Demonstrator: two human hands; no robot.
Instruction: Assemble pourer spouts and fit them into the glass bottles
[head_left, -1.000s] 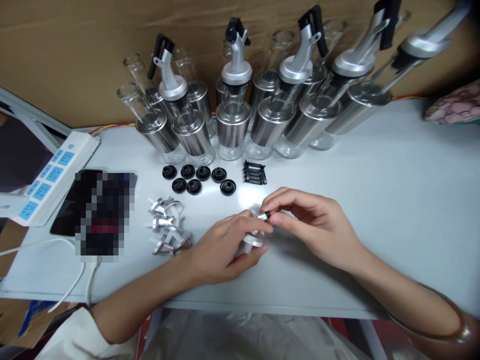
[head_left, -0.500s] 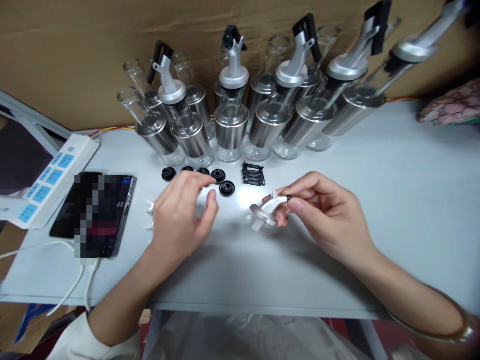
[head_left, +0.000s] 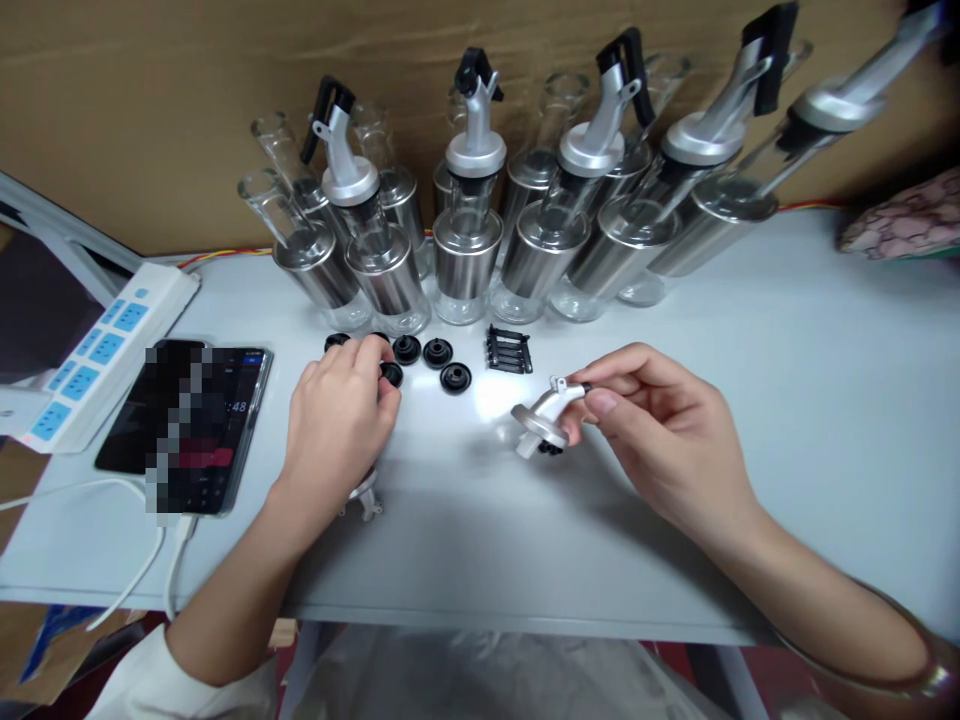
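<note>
Right of the frame's centre, the right hand (head_left: 664, 430) holds a silver spout (head_left: 541, 427) over the desk (head_left: 480, 570), its grip narrow, thumb and finger pinching the black end, the round flange tilted to the lower left. Left of centre, the left hand (head_left: 330, 420) arches over the black discs (head_left: 455, 378); I cannot tell whether its grip has one. The step in hand seems to be fingering small parts while the spout is held ready, which calls for a fingertip pinch that leaves neighbouring discs alone, and a steady right hand. Black levers (head_left: 508, 350) lie at centre, below bottles (head_left: 469, 260) ranged across the upper frame
</note>
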